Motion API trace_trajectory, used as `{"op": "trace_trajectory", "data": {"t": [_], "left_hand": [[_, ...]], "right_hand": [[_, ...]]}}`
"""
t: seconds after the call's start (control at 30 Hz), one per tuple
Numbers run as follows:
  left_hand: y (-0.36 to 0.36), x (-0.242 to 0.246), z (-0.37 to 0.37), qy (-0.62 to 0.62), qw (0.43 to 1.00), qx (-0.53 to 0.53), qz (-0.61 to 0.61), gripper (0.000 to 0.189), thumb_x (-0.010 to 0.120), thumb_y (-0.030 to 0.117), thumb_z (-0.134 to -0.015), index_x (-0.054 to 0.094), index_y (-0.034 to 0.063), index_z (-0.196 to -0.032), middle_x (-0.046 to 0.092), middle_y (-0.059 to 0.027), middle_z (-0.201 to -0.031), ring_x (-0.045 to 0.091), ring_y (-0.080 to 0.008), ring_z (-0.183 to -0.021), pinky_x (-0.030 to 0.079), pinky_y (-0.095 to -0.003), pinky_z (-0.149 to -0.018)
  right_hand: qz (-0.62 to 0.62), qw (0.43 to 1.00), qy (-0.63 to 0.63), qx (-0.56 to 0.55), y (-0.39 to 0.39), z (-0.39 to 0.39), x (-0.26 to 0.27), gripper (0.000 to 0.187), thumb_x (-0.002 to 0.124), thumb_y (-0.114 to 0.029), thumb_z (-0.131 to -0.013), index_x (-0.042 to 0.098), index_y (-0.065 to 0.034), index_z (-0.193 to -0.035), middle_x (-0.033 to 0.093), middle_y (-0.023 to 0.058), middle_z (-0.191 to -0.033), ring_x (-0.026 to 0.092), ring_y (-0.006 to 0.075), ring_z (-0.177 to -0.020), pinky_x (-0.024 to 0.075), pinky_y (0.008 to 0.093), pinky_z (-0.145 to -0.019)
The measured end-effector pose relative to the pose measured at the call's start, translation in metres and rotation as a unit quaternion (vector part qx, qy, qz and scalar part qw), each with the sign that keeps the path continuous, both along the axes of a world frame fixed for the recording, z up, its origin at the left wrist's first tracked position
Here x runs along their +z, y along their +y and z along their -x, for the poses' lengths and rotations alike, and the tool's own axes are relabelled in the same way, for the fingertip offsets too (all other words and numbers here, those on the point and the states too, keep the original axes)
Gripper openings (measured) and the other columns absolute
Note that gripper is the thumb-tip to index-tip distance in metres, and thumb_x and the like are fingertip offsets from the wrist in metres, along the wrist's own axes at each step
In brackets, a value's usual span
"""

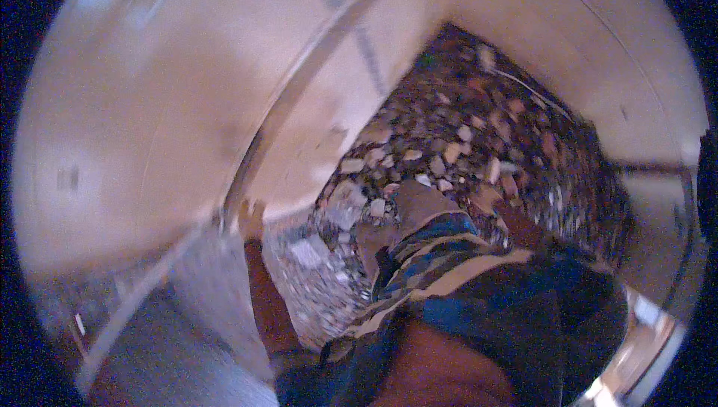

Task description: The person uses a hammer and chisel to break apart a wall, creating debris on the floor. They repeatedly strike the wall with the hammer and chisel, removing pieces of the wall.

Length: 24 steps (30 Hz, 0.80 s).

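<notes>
My left hand (251, 217) is at the left, with its fingers apart at the lower end of a curved edge on the pale wall (291, 155); it seems to rest there. Near the middle, my right hand (486, 199) is low over broken stones and rubble (443, 149). Blur hides its fingers, and whether it holds anything cannot be told. Between the two arms show a striped garment (443, 261) and brownish clothing or footwear (423, 202).
Pale walls rise around the rubble-covered ground. A larger flat pale block (308, 251) lies near my left forearm. A thin light strip (533, 92) runs along the rubble's far side. A grey sloping surface (207, 289) is at the lower left.
</notes>
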<state>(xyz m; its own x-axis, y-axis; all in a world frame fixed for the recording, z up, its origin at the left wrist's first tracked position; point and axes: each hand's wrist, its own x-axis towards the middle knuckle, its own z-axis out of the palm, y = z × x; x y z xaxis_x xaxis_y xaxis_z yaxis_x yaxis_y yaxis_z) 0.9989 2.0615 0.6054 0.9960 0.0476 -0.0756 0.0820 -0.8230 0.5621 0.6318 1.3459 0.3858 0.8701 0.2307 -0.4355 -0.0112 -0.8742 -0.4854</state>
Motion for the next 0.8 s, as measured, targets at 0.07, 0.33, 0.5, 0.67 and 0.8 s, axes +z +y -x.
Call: {"op": "trace_trajectory", "data": {"t": [0.07,0.33,0.5,0.67,0.8], "left_hand": [[0.007,0.009,-0.048,0.051,0.99,-0.029,-0.129,0.074,0.074,0.05,-0.095,0.063,-0.0083,-0.138,0.062,-0.031,-0.144,0.056,-0.0426,-0.138,0.042,-0.0469,-0.119],[0.007,-0.015,-0.105,-0.068,0.982,-0.126,-0.125,0.071,0.075,0.04,-0.098,0.046,-0.0102,-0.139,0.06,-0.0323,-0.134,0.064,-0.0443,-0.119,0.056,-0.0514,-0.097],[0.025,-0.046,-0.119,-0.206,0.933,-0.236,-0.177,0.026,0.066,0.024,-0.103,0.066,-0.0016,-0.108,0.066,-0.0214,-0.101,0.067,-0.0398,-0.091,0.055,-0.0503,-0.079],[0.024,-0.053,-0.126,-0.257,0.926,-0.244,-0.13,0.03,0.066,0.03,-0.103,0.065,0.0004,-0.108,0.065,-0.0186,-0.096,0.066,-0.0338,-0.091,0.054,-0.0486,-0.082],[0.023,-0.046,-0.121,-0.307,0.917,-0.242,-0.078,0.034,0.067,0.035,-0.103,0.065,0.002,-0.109,0.065,-0.0164,-0.092,0.065,-0.0291,-0.091,0.054,-0.0472,-0.084]], "right_hand": [[0.071,0.99,-0.114,0.053,0.015,-0.023,0.013,0.027,0.062,-0.034,-0.098,0.074,-0.0104,-0.105,0.069,0.0155,-0.077,0.071,0.035,-0.074,0.055,0.0491,-0.066],[-0.001,0.87,0.061,-0.489,0.08,-0.03,0.076,0.045,0.067,-0.045,-0.093,0.077,-0.0039,-0.107,0.078,0.0232,-0.093,0.076,0.0386,-0.086,0.0591,0.0517,-0.078],[0.186,0.899,0.047,-0.395,0.199,0.104,0.031,0.05,0.064,-0.052,-0.096,0.077,-0.0039,-0.103,0.076,0.0249,-0.096,0.076,0.0396,-0.088,0.0579,0.0538,-0.074],[-0.002,0.741,0.229,-0.631,0.4,0.2,0.0,0.042,0.064,-0.046,-0.096,0.077,-0.0068,-0.105,0.078,0.0212,-0.098,0.076,0.0377,-0.087,0.0582,0.0521,-0.077],[-0.059,0.691,0.285,-0.662,0.515,0.219,0.004,0.037,0.065,-0.042,-0.096,0.078,-0.009,-0.106,0.078,0.0183,-0.099,0.075,0.0362,-0.087,0.0584,0.0508,-0.079]]}}
